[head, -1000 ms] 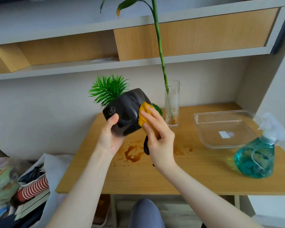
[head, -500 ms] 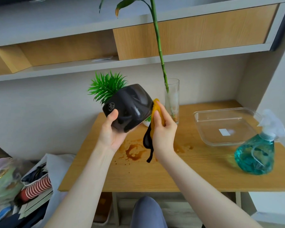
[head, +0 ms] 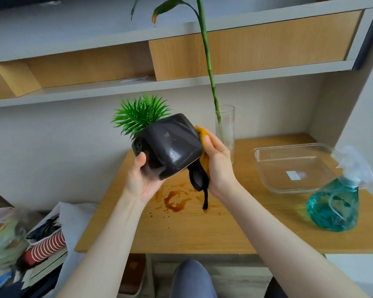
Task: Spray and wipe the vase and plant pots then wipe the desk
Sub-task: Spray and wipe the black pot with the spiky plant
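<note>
Head view, centre of the frame: the left hand (head: 143, 179) cups the black plant pot (head: 170, 147) from below, thumb up its near face, fingers curled round the underside and hidden. The pot is lifted clear of the table (head: 235, 229) and tipped, its axis leaning toward the upper left, so the green plastic plant (head: 140, 115) points away and the base faces lower right. The right hand (head: 219, 166) sits just right of the pot, its grip clamped on a yellow and black cloth (head: 202, 155) pressed to the pot's right flank. The cloth's black tail hangs below the hand.

So the unwiped base lies down and left of the cloth, nearer the right hand. I judge the next stroke goes there.

Beyond the right hand, centre right, stands the glass vase (head: 225, 130) with its tall stalk. A brown stain (head: 174, 201) marks the table below the pot. Far right sit a clear tray (head: 293, 168) and the teal spray bottle (head: 334, 203).

The pot's far side and the contact under the cloth cannot be seen.
</note>
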